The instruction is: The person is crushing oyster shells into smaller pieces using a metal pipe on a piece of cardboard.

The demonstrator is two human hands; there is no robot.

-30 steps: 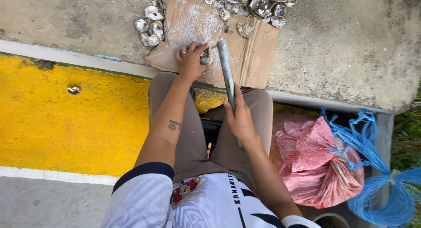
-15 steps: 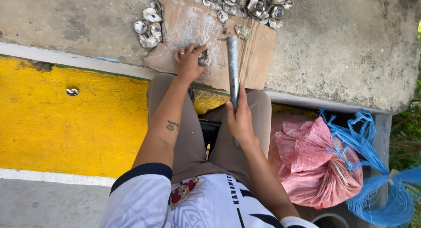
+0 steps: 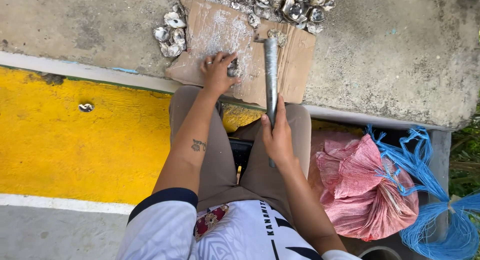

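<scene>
White fabric of the person's shirt filled the bottom of the frame, with tan trousers above it. To the lower right lay a pink mesh sack (image 3: pixel 367 187) beside a bundle of blue cord (image 3: pixel 430 190).

Just above the knees, the right hand (image 3: pixel 278 135) was closed around the shaft of a grey metal rod (image 3: pixel 271 75), which pointed up the frame with its head resting low over the cardboard sheet (image 3: pixel 295 60). Higher and to the left of it, the left hand (image 3: pixel 216 72) was pressed down on the cardboard, its fingers pinching a small grey shell (image 3: pixel 233 68) in place. The two hands were apart, each clamped on its own thing.

The work appeared to be the cracking of shells: the shell was steadied and the rod held ready beside it. A blow would call for aim at the shell alone, clear of the fingertips gripping it, and for a firm hold so that it would not skid on the dusty board.

The shell looked rough, dull grey and lumpy, mostly hidden by the fingers. White grit dusted the cardboard around it. Farther up, a small shell heap (image 3: pixel 171 32) lay at the upper left of the board, and a larger shell pile (image 3: pixel 292 7) sat at the top edge on the concrete ledge (image 3: pixel 400 55).
</scene>
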